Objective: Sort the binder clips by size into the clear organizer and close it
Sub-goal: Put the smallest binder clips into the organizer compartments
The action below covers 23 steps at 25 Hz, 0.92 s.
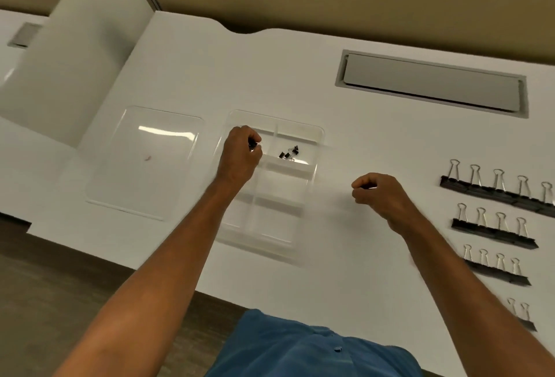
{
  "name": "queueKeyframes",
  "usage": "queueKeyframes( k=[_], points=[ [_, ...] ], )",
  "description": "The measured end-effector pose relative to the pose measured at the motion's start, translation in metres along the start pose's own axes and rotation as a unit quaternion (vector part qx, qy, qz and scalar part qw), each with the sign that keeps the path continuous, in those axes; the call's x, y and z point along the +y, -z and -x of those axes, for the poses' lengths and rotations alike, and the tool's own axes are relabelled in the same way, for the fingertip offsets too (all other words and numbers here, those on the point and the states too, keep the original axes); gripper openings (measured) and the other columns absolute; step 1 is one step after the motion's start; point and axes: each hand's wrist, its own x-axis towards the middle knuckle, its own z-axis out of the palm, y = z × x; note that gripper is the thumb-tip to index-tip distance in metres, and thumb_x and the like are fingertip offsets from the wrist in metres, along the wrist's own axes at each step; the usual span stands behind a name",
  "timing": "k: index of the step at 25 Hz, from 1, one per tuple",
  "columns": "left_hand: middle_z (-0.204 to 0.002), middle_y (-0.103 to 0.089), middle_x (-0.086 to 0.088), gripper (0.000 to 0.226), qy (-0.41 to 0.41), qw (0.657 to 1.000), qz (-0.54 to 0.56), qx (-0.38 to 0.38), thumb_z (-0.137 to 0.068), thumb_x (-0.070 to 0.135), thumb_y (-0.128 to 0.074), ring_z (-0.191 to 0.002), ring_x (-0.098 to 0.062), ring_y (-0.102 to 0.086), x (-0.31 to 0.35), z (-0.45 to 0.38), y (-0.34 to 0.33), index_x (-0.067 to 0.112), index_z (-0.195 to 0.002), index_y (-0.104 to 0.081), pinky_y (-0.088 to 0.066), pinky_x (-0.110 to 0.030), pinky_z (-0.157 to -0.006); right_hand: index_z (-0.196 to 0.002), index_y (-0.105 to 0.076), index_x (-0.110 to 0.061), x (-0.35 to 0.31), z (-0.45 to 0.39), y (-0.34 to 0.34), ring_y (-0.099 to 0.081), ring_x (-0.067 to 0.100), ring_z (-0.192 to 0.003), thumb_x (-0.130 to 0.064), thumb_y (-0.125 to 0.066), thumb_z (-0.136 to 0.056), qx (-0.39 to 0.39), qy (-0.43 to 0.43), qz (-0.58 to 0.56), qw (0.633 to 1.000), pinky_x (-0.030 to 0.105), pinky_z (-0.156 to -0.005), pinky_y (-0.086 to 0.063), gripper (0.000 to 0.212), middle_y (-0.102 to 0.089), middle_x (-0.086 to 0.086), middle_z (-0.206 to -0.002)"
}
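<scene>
The clear organizer (312, 172) lies open in the middle of the white table, divided into several compartments. A few tiny black binder clips (289, 153) lie in its far right compartment. My left hand (240, 157) hovers over the far left compartment, pinching a small black clip (252, 145). My right hand (383, 196) is to the right of the organizer, fingers curled; whether it holds anything is hidden. Rows of larger black binder clips (495, 190) stand at the right, sorted by size, with smaller rows (492, 228) nearer me.
The organizer's clear lid (144, 163) lies flat to the left. A grey recessed cable hatch (432, 84) is at the back right. A white partition (75, 70) rises at the far left. The table's front edge runs just beyond my blue clothing (300, 346).
</scene>
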Motion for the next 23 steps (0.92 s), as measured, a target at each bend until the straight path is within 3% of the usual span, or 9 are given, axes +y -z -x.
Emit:
queueKeyframes(
  k=[2,5,11,16,19,21,23],
  points=[
    [-0.103,-0.057,-0.005,0.015,-0.010,0.999,-0.026,-0.025,-0.087,0.001,-0.062,-0.083,-0.012,-0.055,-0.011,-0.021,0.003,0.012,-0.098,-0.062,-0.048,-0.016,-0.077,-0.086,-0.071,-0.016,-0.028,-0.004,-0.013,-0.066,0.016,-0.074,-0.006,-0.072,-0.082,0.009,0.023,0.014,1.000,0.016,-0.052,-0.042,0.011,-0.071,0.002,-0.082],
    [-0.105,-0.058,-0.007,0.016,-0.014,0.995,-0.081,-0.054,-0.088,0.001,-0.058,-0.090,-0.022,-0.059,-0.023,-0.048,0.000,0.012,-0.099,-0.063,-0.051,-0.037,-0.085,-0.087,-0.071,-0.020,-0.065,-0.014,-0.034,-0.063,0.016,-0.072,-0.010,-0.074,-0.081,0.018,0.053,0.040,0.998,0.023,-0.055,-0.045,0.011,-0.072,0.003,-0.086],
    [-0.106,-0.058,0.000,0.015,-0.035,0.980,-0.167,-0.100,-0.091,0.009,-0.060,-0.097,-0.023,-0.060,-0.038,-0.068,-0.011,0.020,-0.100,-0.063,-0.034,-0.038,-0.090,-0.086,-0.071,-0.017,-0.122,-0.046,-0.087,-0.057,0.009,-0.066,-0.010,-0.075,-0.079,-0.013,0.145,0.158,0.977,0.014,-0.055,-0.042,0.011,-0.068,0.004,-0.087],
    [-0.118,-0.059,0.000,0.019,-0.080,0.984,-0.161,0.001,-0.088,0.018,-0.066,-0.104,-0.024,-0.057,-0.044,-0.044,0.003,0.021,-0.107,-0.065,-0.039,-0.038,-0.086,-0.086,-0.068,-0.015,-0.152,-0.076,-0.138,-0.056,0.007,-0.071,-0.005,-0.070,-0.078,-0.027,0.208,0.229,0.951,0.009,-0.052,-0.041,0.013,-0.059,0.004,-0.100],
    [-0.142,-0.051,-0.003,0.043,-0.069,0.981,-0.177,0.045,-0.089,0.038,-0.065,-0.125,-0.025,-0.049,-0.062,-0.008,0.004,0.020,-0.127,-0.058,-0.040,-0.040,-0.099,-0.092,-0.067,-0.012,-0.161,-0.088,-0.165,-0.056,0.008,-0.071,-0.003,-0.067,-0.083,-0.046,0.253,0.285,0.923,0.014,-0.054,-0.043,0.012,-0.053,0.003,-0.105],
    [-0.156,-0.037,-0.006,0.065,-0.045,0.977,-0.207,0.035,-0.089,0.058,-0.057,-0.139,-0.026,-0.038,-0.077,0.012,-0.002,0.020,-0.142,-0.047,-0.035,-0.043,-0.110,-0.095,-0.068,-0.010,-0.161,-0.096,-0.182,-0.060,0.010,-0.070,-0.003,-0.068,-0.087,-0.067,0.273,0.322,0.904,0.014,-0.055,-0.047,0.011,-0.053,0.003,-0.104],
    [-0.163,-0.023,-0.007,0.081,-0.027,0.974,-0.225,0.013,-0.089,0.071,-0.044,-0.147,-0.028,-0.028,-0.086,0.024,-0.008,0.021,-0.151,-0.035,-0.029,-0.047,-0.117,-0.097,-0.070,-0.010,-0.156,-0.105,-0.198,-0.066,0.018,-0.078,-0.003,-0.070,-0.087,-0.082,0.288,0.359,0.884,0.023,-0.068,-0.055,0.012,-0.058,0.004,-0.102]
  ],
)
